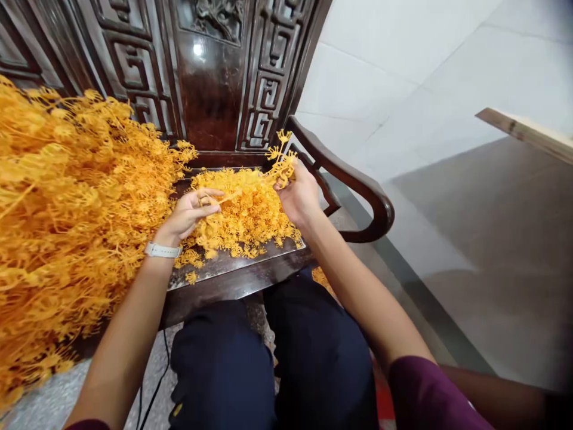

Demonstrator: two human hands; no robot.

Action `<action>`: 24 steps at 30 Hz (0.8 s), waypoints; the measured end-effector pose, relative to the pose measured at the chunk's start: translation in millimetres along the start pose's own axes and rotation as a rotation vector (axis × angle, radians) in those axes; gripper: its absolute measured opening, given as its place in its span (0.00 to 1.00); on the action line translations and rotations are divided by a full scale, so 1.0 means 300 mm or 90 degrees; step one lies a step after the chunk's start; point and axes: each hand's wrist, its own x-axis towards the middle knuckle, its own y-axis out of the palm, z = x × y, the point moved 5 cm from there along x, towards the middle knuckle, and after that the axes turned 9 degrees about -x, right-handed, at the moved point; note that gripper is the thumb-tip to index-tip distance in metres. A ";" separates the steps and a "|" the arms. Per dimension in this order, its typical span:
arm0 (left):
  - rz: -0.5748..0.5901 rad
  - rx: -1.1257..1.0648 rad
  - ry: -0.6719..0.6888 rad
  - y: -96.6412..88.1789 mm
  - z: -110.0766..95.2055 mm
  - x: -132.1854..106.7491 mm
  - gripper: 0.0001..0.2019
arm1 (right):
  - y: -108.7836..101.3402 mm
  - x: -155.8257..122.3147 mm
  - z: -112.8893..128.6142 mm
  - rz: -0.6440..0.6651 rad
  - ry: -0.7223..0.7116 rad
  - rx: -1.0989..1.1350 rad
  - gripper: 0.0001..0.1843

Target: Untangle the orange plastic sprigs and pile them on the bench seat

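Observation:
My left hand (190,212) is closed, pinching a thin orange plastic stem (224,198) that runs across to my right hand (299,194). That hand is closed round the stem's other end, where a small orange sprig (283,161) of plastic flower pieces sticks up. Both hands hover over a pile of loose orange flower pieces (244,218) on the dark wooden chair seat (233,272). A pale watch (162,250) is on my left wrist.
A large heap of long orange plastic sprigs (67,203) fills the left side. The carved dark chair back (210,71) stands behind, its armrest (353,185) curving at right. My dark trousers (268,358) are below. Pale floor tiles and a wooden board edge (528,131) lie to the right.

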 end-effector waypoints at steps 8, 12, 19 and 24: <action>0.006 0.044 0.109 0.078 -0.156 0.099 0.23 | -0.038 0.124 0.022 -0.087 -0.016 0.036 0.18; -0.073 0.072 0.223 0.075 -0.282 0.141 0.24 | -0.079 0.084 -0.013 -0.133 -0.003 0.081 0.13; -0.146 0.385 0.313 0.101 -0.387 0.120 0.28 | -0.092 -0.028 -0.065 -0.173 0.078 0.127 0.05; -0.083 0.709 0.262 0.212 -0.403 0.053 0.55 | -0.042 -0.082 -0.042 -0.139 0.085 0.141 0.04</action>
